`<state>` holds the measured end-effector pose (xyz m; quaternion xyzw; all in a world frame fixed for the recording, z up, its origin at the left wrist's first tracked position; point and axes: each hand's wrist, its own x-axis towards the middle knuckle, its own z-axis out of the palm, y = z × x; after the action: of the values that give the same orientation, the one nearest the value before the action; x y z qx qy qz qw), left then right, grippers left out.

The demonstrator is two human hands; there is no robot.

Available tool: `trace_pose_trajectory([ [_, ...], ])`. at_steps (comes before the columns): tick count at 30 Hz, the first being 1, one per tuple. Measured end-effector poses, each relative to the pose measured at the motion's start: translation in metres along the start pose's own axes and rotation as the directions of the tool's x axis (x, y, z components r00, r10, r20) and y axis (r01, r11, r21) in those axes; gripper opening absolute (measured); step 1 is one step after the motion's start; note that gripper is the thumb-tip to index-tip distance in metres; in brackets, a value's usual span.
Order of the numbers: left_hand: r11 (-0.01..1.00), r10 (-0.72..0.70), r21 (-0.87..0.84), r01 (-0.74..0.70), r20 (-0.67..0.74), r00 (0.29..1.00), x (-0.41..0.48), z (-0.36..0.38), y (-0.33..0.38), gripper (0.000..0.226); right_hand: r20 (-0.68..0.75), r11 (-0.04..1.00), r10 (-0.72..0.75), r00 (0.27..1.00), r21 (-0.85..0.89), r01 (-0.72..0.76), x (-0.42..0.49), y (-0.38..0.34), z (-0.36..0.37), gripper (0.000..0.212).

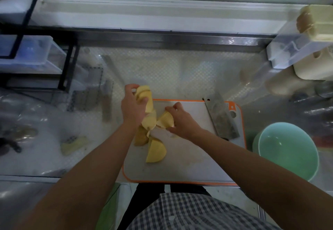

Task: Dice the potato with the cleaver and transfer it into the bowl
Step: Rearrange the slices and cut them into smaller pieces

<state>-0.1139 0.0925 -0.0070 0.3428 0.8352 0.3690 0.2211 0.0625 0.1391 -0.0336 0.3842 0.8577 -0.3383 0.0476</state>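
Right now the potato is in large pale-yellow chunks and slices, clustered at the left part of the orange-rimmed cutting board; one half-round piece lies alone, nearer to me. My left hand is closed around a stack of slices lifted above the board's far left corner, and my right hand grips a wedge beside it. The cleaver lies unheld on the board's right side, blade flat. Just right of the board sits the mint-green bowl, with nothing visible inside it. I judge we are mid-dicing, regrouping pieces. Next I'd lay the slices flat, pin them with my left hand and take up the cleaver with my right.
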Motion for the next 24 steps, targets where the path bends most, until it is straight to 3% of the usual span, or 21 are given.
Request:
trace_pose_trajectory([
  [5, 0.998, 0.009, -0.063, -0.016, -0.104, 0.995, -0.01, -0.007, 0.0, 0.044, 0.003, 0.994, 0.017, 1.0, 0.11, -0.017, 0.001, -0.009, 0.001, 0.078],
  [8, 0.997, -0.003, -0.08, -0.013, -0.197, 0.98, -0.022, -0.002, 0.005, 0.042, -0.153, 0.987, 0.11, 0.982, 0.129, -0.091, -0.022, 0.007, -0.011, 0.059],
  [10, 0.992, 0.007, -0.117, -0.04, -0.27, 0.963, -0.029, 0.002, 0.01, 0.042, -0.209, 0.974, 0.228, 0.951, 0.064, -0.219, -0.043, 0.02, -0.016, 0.054],
  [12, 0.986, 0.055, -0.131, -0.101, -0.317, 0.947, -0.036, 0.006, 0.015, 0.042, -0.156, 0.906, 0.421, 0.894, 0.031, -0.422, -0.063, 0.028, -0.014, 0.057],
  [14, 0.982, 0.083, -0.134, -0.135, -0.337, 0.938, -0.042, 0.007, 0.019, 0.042, -0.11, 0.862, 0.503, 0.857, -0.018, -0.507, -0.077, 0.03, -0.004, 0.056],
  [17, 0.983, 0.055, -0.154, -0.101, -0.28, 0.958, -0.049, 0.009, 0.018, 0.045, -0.127, 0.895, 0.428, 0.895, -0.078, -0.44, -0.081, 0.022, 0.008, 0.041],
  [20, 0.974, -0.072, -0.226, 0.028, -0.187, 0.98, -0.057, 0.006, 0.008, 0.045, -0.124, 0.925, 0.38, 0.917, 0.03, -0.379, -0.068, 0.003, 0.008, 0.037],
  [24, 0.948, -0.138, -0.3, 0.11, -0.073, 0.988, -0.064, -0.002, -0.011, 0.042, -0.041, 0.962, 0.244, 0.969, 0.133, -0.237, -0.05, -0.02, 0.015, 0.033],
])
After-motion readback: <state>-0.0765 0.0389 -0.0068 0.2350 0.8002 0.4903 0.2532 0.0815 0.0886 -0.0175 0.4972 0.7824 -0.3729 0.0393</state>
